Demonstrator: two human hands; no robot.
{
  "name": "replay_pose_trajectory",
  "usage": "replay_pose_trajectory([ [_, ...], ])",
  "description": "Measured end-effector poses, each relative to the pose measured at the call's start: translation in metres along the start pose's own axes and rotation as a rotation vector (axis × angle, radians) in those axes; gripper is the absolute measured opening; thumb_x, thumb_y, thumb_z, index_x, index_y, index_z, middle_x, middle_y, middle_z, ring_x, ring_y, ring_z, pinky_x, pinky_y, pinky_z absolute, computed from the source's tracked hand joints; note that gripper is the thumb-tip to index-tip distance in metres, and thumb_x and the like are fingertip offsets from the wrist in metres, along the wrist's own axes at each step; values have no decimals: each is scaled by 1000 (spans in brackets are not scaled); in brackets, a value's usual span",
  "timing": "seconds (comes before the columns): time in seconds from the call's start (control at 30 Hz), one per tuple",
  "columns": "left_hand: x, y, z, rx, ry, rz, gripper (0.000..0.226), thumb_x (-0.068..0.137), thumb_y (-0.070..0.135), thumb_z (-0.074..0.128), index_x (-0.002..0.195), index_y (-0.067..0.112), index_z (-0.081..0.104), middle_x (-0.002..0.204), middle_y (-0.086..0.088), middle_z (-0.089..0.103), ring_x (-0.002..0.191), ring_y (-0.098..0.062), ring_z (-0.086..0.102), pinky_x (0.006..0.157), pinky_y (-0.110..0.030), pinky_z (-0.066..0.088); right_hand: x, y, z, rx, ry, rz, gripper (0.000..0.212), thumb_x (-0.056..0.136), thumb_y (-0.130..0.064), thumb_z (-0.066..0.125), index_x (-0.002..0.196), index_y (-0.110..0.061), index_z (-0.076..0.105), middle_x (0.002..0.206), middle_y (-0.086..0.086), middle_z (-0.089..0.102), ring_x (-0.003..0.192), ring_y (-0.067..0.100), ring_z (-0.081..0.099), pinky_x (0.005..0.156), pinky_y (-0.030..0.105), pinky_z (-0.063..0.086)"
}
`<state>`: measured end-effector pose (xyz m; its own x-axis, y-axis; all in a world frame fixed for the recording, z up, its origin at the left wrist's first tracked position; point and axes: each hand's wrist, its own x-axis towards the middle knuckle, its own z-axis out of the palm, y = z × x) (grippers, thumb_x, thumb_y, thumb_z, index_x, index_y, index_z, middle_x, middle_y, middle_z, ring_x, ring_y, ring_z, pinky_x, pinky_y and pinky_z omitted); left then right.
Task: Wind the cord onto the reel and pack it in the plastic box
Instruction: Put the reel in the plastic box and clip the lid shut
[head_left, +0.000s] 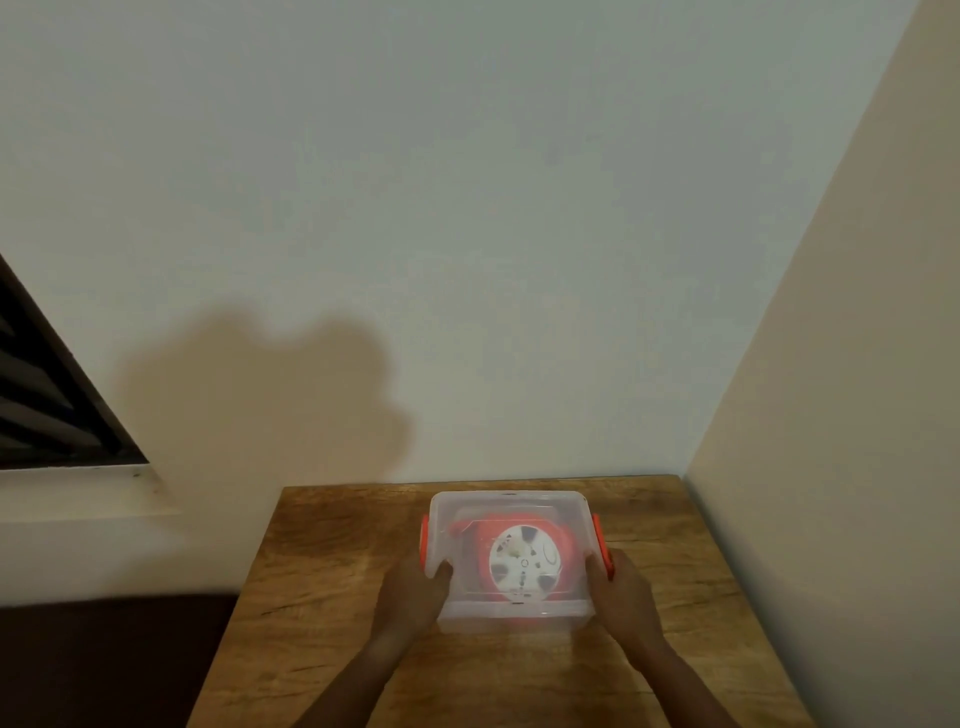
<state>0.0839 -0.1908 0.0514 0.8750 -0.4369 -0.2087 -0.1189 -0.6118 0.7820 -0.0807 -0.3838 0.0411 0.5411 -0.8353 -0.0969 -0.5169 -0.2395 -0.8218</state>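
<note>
**Two hands hold the box with the reel inside**

A clear plastic box (511, 561) sits on a brown wooden table (322, 597). The lid is on. Inside lies an orange reel (524, 558) with a white round middle, seen through the lid. The box has an orange clip (425, 538) on each short side. The left hand (415, 592) grips the left near corner, thumb on the lid. The right hand (621, 587) grips the right side by the other clip. A shadow (260, 400) falls on the wall (467, 208) behind.
</note>
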Motion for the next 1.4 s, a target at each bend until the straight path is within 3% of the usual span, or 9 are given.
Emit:
replay_pose_trajectory([
  [0.13,-4,-9,7,-212,-106,-144,50,98,33,67,143,18,51,125,-7,67,107,-28,69,85,-46,64,-4,7,-7,159,-77,95,22,99,-33,50,105,-17,63,90,1,72,75,14,71,66,36,61],
  [0.37,-5,10,27,-255,-281,-129,54,86,19,82,134,15,58,120,-3,68,109,-26,69,70,-32,65,2,25,-46,223,-1,190,22,97,-28,52,89,-14,67,81,6,73,70,22,72,62,47,61],
  [0.53,-3,54,49,-294,-381,5,39,89,14,79,124,14,65,116,-4,71,104,-22,72,79,-40,66,19,43,-93,227,104,190,23,95,-34,56,82,-20,68,66,-3,72,58,16,70,49,42,59],
  [0.67,1,96,75,-388,-433,3,27,90,8,76,112,19,65,112,-4,70,102,-23,71,80,-38,66,50,45,-130,164,190,195,25,94,-28,54,77,-13,67,68,7,68,62,28,68,49,51,58],
  [0.83,10,129,114,-385,-419,-39,22,92,2,72,108,15,64,109,-8,69,98,-26,69,75,-33,65,85,52,-162,26,161,183,30,94,-16,48,72,-4,64,68,16,64,60,34,64,53,46,57],
  [0.97,13,132,145,-363,-392,-91,26,89,-2,72,107,15,64,105,-7,68,96,-27,68,72,-36,65,99,70,-164,-53,117,206,29,96,-10,45,79,1,65,76,21,67,72,38,64,68,47,54],
  [1.1,26,135,157,-383,-379,-122,27,89,3,76,110,16,66,103,-2,69,97,-23,70,62,-25,63,118,72,-162,-79,118,183,25,98,-12,43,85,-2,62,80,19,65,72,33,62,67,42,52],
  [1.23,40,144,164,-408,-334,-155,30,91,4,74,116,15,61,107,-2,67,107,-29,69,71,-29,65,139,66,-163,-48,100,174,23,98,-14,43,92,-3,62,86,18,66,78,33,64,68,40,53],
  [1.4,53,149,170,-368,-297,-169,37,93,6,73,128,7,62,106,-5,67,104,-30,70,71,-30,65,155,64,-163,-24,75,147,23,100,-15,43,96,-3,62,89,19,65,78,31,62,70,42,53],
])
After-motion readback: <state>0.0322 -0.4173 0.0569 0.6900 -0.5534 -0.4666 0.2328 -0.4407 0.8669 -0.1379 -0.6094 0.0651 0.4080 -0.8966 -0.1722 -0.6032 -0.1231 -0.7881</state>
